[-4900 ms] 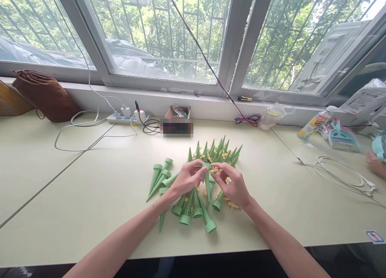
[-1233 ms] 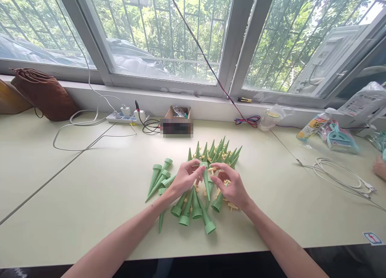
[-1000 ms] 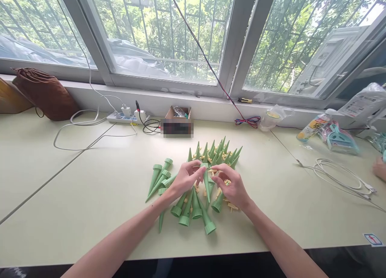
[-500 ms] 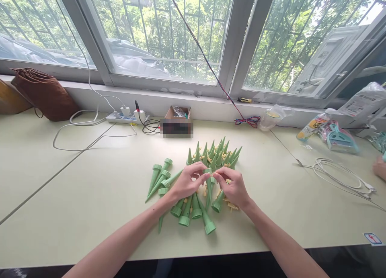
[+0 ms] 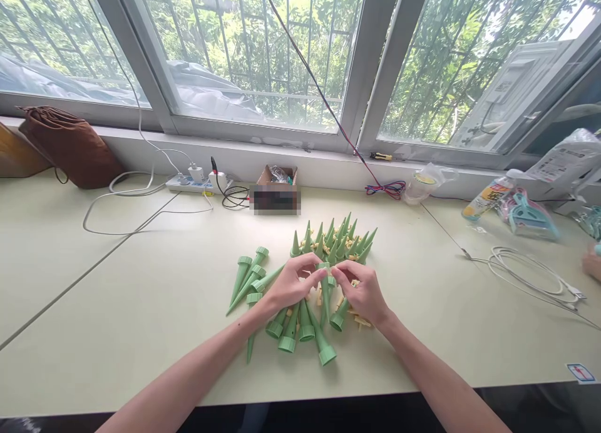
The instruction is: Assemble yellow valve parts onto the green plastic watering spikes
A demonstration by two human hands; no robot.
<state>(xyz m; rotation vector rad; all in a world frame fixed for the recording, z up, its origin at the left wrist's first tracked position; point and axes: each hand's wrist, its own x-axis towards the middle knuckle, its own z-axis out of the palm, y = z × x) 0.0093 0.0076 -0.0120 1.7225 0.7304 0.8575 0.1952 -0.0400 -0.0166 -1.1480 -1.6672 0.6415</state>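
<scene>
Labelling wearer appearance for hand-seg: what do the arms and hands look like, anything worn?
Left hand and right hand are ungloved, no rings, watch or bands visible. Left arm and right arm are bare to the frame edge, no sleeves showing.

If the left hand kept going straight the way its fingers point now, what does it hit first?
The left hand pinches the collar of a green plastic cone spike. Pushed on, it would probably meet the fingertips of the right hand just beyond, though depth is unclear.
</scene>
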